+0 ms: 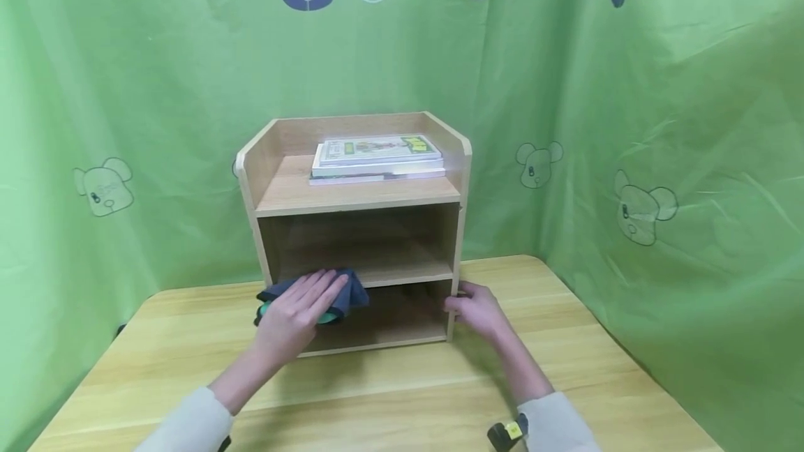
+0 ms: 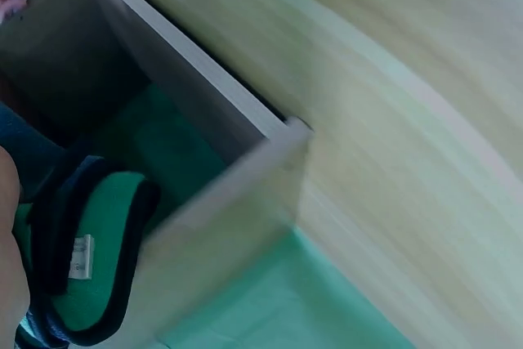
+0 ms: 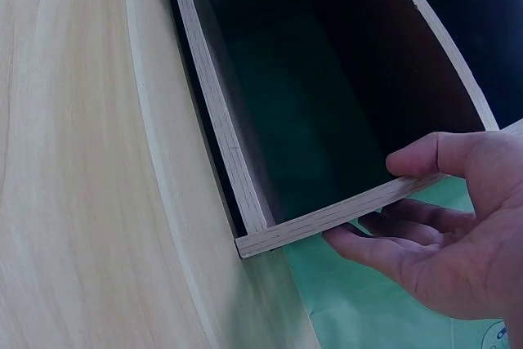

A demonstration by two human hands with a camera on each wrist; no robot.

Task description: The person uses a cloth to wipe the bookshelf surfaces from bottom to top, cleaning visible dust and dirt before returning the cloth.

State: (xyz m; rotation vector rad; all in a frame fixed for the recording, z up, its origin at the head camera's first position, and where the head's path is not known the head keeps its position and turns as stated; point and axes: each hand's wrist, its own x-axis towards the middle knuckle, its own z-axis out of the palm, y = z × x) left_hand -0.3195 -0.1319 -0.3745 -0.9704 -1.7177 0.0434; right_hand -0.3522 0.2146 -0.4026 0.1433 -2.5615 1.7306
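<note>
A small wooden shelf unit (image 1: 355,206) stands on the table. My left hand (image 1: 292,312) holds a cloth (image 1: 356,291), blue on one face and green with dark edging on the other, at the left end of the middle shelf board. In the left wrist view, the cloth (image 2: 102,259) hangs in folds by the side panel and shows a white label. My right hand (image 1: 479,311) grips the unit's right side panel low down. The right wrist view has the thumb inside the panel (image 3: 343,206) and the fingers around its outer face.
A short stack of books (image 1: 377,159) lies on the unit's top board. The light wooden table (image 1: 389,403) extends around the unit. Green printed curtains (image 1: 389,54) hang behind and along the sides. A dark strap device with a yellow label (image 1: 507,432) sits at the right cuff.
</note>
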